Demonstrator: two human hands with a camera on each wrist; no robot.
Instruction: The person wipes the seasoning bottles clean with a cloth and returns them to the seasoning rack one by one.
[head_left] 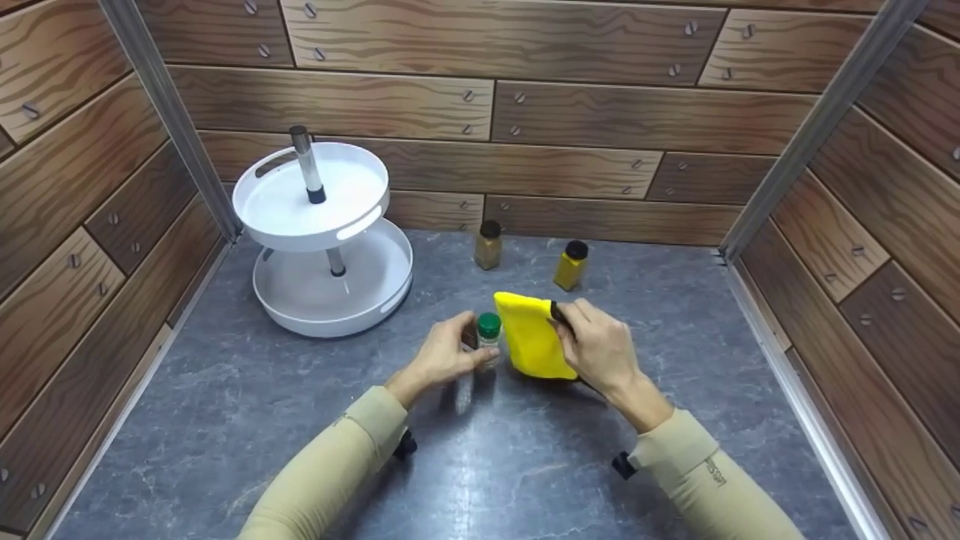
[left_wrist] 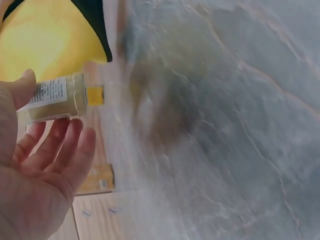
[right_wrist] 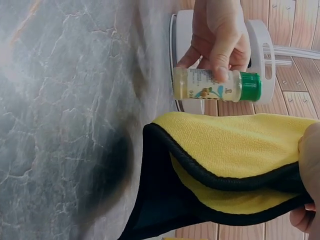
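The left hand (head_left: 444,352) pinches a green-capped spice bottle (right_wrist: 214,91), upright just beside the yellow cloth (head_left: 534,337), which the right hand (head_left: 600,349) grips. The bottle looks light, stiff, perhaps slippery — best held around its body; the cloth seems soft and floppy.
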